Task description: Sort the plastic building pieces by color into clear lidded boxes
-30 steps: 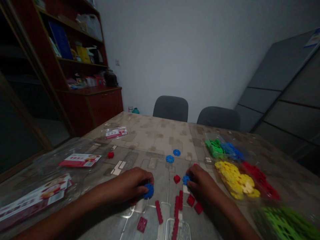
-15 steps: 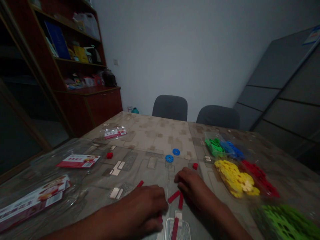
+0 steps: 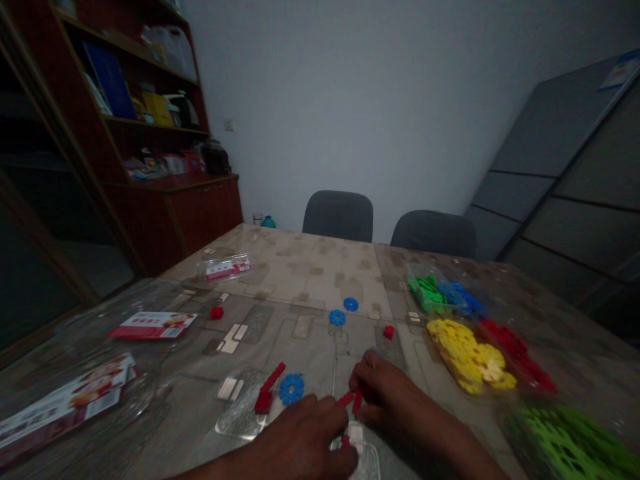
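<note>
My left hand is low in the middle of the head view, its fingers closed around a red strip piece that shows only in part. My right hand is just across from it, with curled fingers on red toothed strips, which stick out toward the left hand. How these strips join is hidden by the fingers. Left of my left hand lie a blue notched disc and a red block with a thin red strip running up from it. A bit of blue shows behind my right knuckles.
Two blue notched discs and a small red piece lie further back. Clear boxes of yellow discs, red pieces, green and blue pieces stand right. Clear plastic lids with labels lie left, near another red piece.
My left hand has moved right, closer to my right hand, uncovering the blue disc and the red block. It now grips a red piece near the strips. My right hand has shifted only slightly.
</note>
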Demonstrator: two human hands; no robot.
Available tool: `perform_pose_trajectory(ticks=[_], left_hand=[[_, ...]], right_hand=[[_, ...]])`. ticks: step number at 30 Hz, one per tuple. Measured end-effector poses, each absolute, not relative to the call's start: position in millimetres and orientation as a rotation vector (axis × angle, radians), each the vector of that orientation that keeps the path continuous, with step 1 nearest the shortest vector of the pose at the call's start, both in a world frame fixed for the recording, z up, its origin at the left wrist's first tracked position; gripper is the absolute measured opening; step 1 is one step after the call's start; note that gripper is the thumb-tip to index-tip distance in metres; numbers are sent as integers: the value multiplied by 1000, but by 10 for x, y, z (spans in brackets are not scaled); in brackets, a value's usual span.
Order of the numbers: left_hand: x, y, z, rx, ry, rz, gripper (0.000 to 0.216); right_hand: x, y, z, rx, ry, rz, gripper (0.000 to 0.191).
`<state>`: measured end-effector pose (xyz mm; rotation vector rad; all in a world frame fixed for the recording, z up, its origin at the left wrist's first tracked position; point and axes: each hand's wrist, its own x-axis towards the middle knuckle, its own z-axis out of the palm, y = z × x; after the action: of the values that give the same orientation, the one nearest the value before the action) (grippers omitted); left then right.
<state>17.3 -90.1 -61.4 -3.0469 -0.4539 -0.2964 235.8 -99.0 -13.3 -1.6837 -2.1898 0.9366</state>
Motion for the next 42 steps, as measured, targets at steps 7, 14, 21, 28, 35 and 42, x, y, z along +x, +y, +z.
perform_pose_trajectory(ticks=[7,14,21,28,35,42], left_hand=[[202,-885,-581,-3086,-378,-205,21],[247,-842,-473,-3213,-435,-61,14],[276,-684,-228,-3356,-833,-120,12],[406,-585,-221,-3347,-1060,57,22],[404,-494,-188,-3456,-1097,-114,15],[660,-249,53,-3629,-1038,-317,18]], right_hand=[[2471,-910,-40,-1695,-2112,882,17],[2722,-855,265,-1738,-2141,614,13],[3873,-944,519,-2031,-1857,224,15],[4776,-1173,458,-2275,-1571,81,21],[4753,-1285,351,-2267,-1503,39,30],[4524,-1421,404,-2122,-1501,131,38]])
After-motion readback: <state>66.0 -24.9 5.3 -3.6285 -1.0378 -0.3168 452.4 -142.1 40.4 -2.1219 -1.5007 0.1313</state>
